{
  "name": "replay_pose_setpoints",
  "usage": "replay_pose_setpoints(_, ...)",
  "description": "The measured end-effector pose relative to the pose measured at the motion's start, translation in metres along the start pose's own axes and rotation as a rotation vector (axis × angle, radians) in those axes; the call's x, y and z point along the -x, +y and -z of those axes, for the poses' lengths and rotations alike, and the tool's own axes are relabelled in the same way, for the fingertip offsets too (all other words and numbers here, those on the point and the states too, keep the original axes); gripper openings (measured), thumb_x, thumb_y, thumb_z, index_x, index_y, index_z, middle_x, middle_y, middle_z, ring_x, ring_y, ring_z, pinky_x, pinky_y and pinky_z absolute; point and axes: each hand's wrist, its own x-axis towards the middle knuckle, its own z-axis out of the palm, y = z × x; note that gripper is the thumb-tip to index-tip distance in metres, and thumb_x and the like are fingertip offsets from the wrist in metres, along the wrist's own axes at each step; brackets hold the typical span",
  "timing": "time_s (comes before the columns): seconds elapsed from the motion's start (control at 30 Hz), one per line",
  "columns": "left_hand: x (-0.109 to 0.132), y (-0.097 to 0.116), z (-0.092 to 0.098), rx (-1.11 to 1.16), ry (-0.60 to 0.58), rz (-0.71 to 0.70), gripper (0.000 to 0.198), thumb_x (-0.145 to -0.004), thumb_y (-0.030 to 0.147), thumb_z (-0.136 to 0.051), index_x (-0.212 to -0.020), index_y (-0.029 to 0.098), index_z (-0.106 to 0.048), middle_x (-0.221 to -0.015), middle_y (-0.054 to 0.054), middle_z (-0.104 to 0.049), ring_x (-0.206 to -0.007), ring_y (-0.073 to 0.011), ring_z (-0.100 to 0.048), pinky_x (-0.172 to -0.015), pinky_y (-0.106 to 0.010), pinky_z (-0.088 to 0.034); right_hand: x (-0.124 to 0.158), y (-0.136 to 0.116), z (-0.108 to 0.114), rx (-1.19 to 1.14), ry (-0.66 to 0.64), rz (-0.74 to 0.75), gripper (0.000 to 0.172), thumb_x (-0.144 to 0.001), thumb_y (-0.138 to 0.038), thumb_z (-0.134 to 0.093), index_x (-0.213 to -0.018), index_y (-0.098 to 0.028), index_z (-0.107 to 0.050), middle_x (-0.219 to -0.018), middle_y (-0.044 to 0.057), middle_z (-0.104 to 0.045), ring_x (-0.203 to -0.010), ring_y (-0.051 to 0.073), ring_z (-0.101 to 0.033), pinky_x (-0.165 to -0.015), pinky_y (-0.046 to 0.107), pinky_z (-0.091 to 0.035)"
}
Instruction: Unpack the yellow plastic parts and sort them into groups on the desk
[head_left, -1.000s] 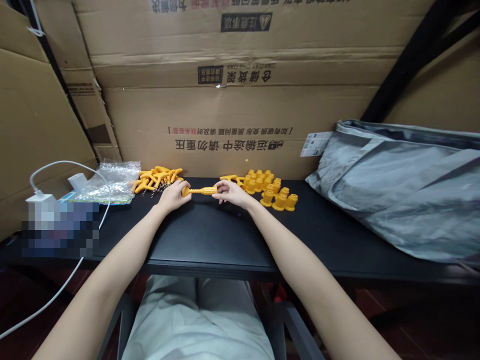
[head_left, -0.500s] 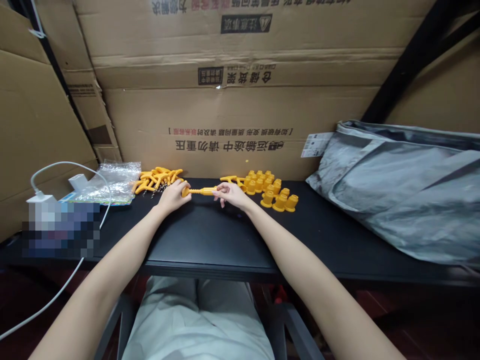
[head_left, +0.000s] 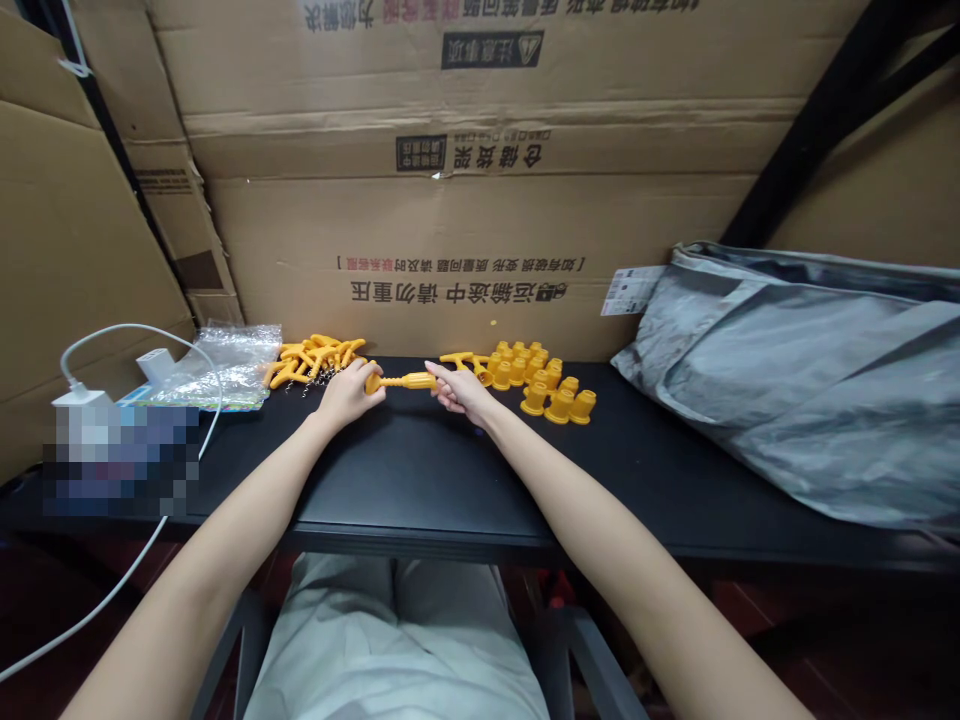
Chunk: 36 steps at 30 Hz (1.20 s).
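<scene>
Above the black table, my left hand (head_left: 349, 394) is closed around the handle end of a yellow plastic corkscrew (head_left: 392, 382), which lies level between both hands. The fingers of my right hand (head_left: 459, 391) are closed on the wide end of its yellow sleeve (head_left: 419, 381), and they hide part of that end. A ridged yellow shaft shows between the handle and the sleeve. Beside my left hand is a pile of yellow corkscrew handles (head_left: 315, 355) with metal spirals. Several yellow flanged sleeves (head_left: 559, 405) stand to the right of my right hand.
Yellow T-shaped pieces (head_left: 463, 358) lie behind my right hand. Clear plastic wrap (head_left: 240, 360), a white charger (head_left: 84, 410) with its cable and a blurred-out item are on the left. A grey bag (head_left: 787, 390) fills the right side. Cardboard (head_left: 420, 210) walls the back.
My right hand has turned at the wrist on the sleeve, its fingers now curled under and its thumb on top. My left hand has stayed nearly still.
</scene>
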Motion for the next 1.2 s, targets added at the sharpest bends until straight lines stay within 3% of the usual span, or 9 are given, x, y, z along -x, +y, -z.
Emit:
replay_pose_setpoints(0.1,0.000,-0.001,-0.002,-0.002,-0.004,0.007,0.017,-0.077,0.026,-0.062,-0.093,0.023,-0.062,-0.090,-0.003,-0.062,-0.080,-0.0165,-0.062,-0.074,-0.027,-0.049,0.001,-0.003,0.000,0.026,0.039,-0.014,0.051,-0.080,-0.064,-0.060,-0.056,-0.019,-0.050,-0.036,-0.004,-0.039,-0.031,0.005,-0.027,-0.028,0.019,-0.019)
replay_pose_setpoints(0.2,0.000,-0.003,-0.002,0.001,-0.046,0.002,0.017,-0.076,0.028,-0.062,-0.093,0.023,-0.063,-0.089,-0.002,-0.063,-0.080,-0.0167,-0.062,-0.074,-0.027,-0.049,0.003,-0.003,0.004,0.231,0.011,0.074,0.057,-0.081,-0.070,-0.052,-0.059,-0.018,-0.054,-0.042,0.000,-0.049,-0.032,0.006,-0.033,-0.033,0.021,-0.030)
replay_pose_setpoints(0.3,-0.001,-0.007,0.001,0.008,-0.062,-0.003,0.018,-0.076,0.027,-0.063,-0.093,0.023,-0.064,-0.090,-0.003,-0.064,-0.083,-0.0187,-0.063,-0.076,-0.029,-0.049,0.003,0.001,0.010,0.523,0.012,0.370,0.050,-0.079,-0.065,-0.060,-0.087,-0.016,-0.065,-0.079,0.008,-0.069,-0.051,0.011,-0.055,-0.055,0.027,-0.049)
replay_pose_setpoints(0.4,-0.001,-0.008,0.005,0.015,-0.050,-0.002,0.017,-0.075,0.027,-0.064,-0.091,0.022,-0.064,-0.092,-0.005,-0.065,-0.085,-0.0197,-0.063,-0.078,-0.030,-0.049,0.000,0.005,0.014,0.762,0.019,0.749,0.055,-0.076,-0.049,-0.072,-0.120,-0.019,-0.058,-0.118,0.013,-0.063,-0.096,0.023,-0.063,-0.086,0.039,-0.049)
replay_pose_setpoints(0.47,-0.002,-0.007,0.007,0.019,-0.053,-0.016,0.016,-0.075,0.026,-0.064,-0.090,0.022,-0.064,-0.091,-0.004,-0.066,-0.084,-0.0189,-0.063,-0.078,-0.030,-0.049,-0.001,0.005,0.014,0.897,0.030,0.902,0.051,-0.080,-0.042,-0.070,-0.124,-0.020,-0.056,-0.124,0.014,-0.060,-0.112,0.027,-0.057,-0.093,0.043,-0.044)
replay_pose_setpoints(0.57,-0.002,-0.003,0.008,0.010,-0.066,-0.043,0.017,-0.075,0.027,-0.063,-0.091,0.023,-0.064,-0.087,-0.002,-0.064,-0.079,-0.0166,-0.061,-0.075,-0.028,-0.048,0.000,0.003,0.012,1.044,0.033,0.987,0.032,-0.088,-0.035,-0.061,-0.116,-0.019,-0.060,-0.114,0.014,-0.064,-0.107,0.026,-0.059,-0.090,0.040,-0.042)
replay_pose_setpoints(0.73,-0.002,0.001,0.010,-0.006,-0.064,-0.059,0.016,-0.075,0.026,-0.063,-0.090,0.023,-0.063,-0.088,-0.002,-0.064,-0.080,-0.0168,-0.062,-0.075,-0.028,-0.048,0.006,-0.003,0.009,1.110,-0.015,0.992,0.023,-0.090,-0.035,-0.057,-0.103,-0.017,-0.064,-0.091,0.011,-0.068,-0.086,0.023,-0.061,-0.080,0.034,-0.039)
replay_pose_setpoints(0.93,-0.002,0.002,0.010,-0.004,-0.035,-0.073,0.017,-0.075,0.024,-0.063,-0.092,0.022,-0.063,-0.092,-0.004,-0.064,-0.088,-0.0197,-0.064,-0.081,-0.031,-0.049,0.014,-0.010,0.007,0.991,-0.069,0.905,0.021,-0.086,-0.036,-0.061,-0.091,-0.017,-0.067,-0.079,0.007,-0.068,-0.071,0.018,-0.058,-0.073,0.030,-0.037)
replay_pose_setpoints(1.2,-0.002,0.002,0.007,-0.024,-0.015,-0.098,0.018,-0.077,0.025,-0.062,-0.094,0.021,-0.063,-0.093,-0.005,-0.064,-0.086,-0.0189,-0.064,-0.078,-0.029,-0.050,0.015,-0.009,0.004,0.657,-0.119,0.571,0.032,-0.076,-0.044,-0.066,-0.088,-0.015,-0.071,-0.067,0.001,-0.060,-0.056,0.011,-0.044,-0.055,0.024,-0.030)
